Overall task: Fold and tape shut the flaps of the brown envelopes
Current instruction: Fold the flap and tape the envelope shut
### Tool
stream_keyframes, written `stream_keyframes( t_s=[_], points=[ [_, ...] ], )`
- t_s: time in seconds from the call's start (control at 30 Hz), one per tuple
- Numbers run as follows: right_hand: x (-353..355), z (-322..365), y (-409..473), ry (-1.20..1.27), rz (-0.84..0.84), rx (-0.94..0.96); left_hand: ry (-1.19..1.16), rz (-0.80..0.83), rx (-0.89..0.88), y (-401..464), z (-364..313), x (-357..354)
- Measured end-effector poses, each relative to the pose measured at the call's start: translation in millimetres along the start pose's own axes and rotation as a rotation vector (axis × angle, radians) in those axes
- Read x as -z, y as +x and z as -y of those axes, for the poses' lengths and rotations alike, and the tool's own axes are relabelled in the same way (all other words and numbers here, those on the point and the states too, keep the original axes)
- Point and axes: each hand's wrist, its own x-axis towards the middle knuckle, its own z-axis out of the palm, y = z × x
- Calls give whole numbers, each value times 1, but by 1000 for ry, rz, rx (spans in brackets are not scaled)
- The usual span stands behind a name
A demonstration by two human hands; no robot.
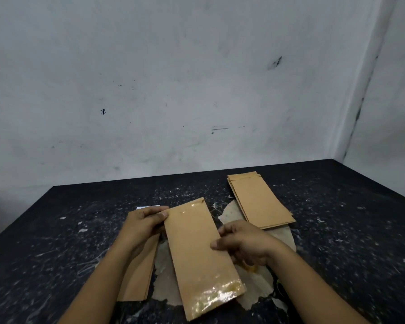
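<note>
Brown envelope (200, 256) held up over the middle of the table, long axis running away from the camera, tilted a little to the left at its far end. Shiny clear tape (216, 294) across its near end, crinkled and catching the light; a second glossy patch of tape at the far end. No print, label or writing readable on its face.

Left hand (142, 224) grips the far left corner of the envelope: thumb laid on top at the edge, fingers curled underneath. Right hand (242, 242) pinches the right long edge about midway: thumb on the upper face, fingers curled behind and below.

Under the left forearm lies a stack of envelopes (139, 271), flat on the table, mostly hidden by the arm; its near end shows. A small white scrap (147, 207) shows just beyond the left hand's fingers; cannot tell what it is.

Second pile of envelopes (258, 199) lies flat, far right of the held one, well apart from it, edges slightly fanned. No markings legible on it either.

Beneath the hands, a torn, pale sheet of paper (229, 215) with ragged edges is spread on the table; the far pile overlaps its upper right part.

Table (56, 242) is dark, heavily scratched and flecked with white. Behind it, a scuffed whitish wall (173, 78) with dark marks; a corner at the right.
</note>
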Motion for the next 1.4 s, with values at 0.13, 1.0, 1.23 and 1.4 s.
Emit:
stream_keyframes(
  t_s=[0.13, 1.0, 1.23, 1.4],
  points=[
    [20, 19, -1, 50, -238, 80, 126, -85, -88, 1, -2, 4],
    [159, 31, 44, -612, -816, -163, 1238, -272, 161, 41, 39, 59],
    [133, 32, 40, -605, -856, 14, 1044, -331, 108, 28, 20, 57],
    [78, 28, 34, -709, -679, 121, 858, -388, 71, 25, 14, 63]
  ],
)
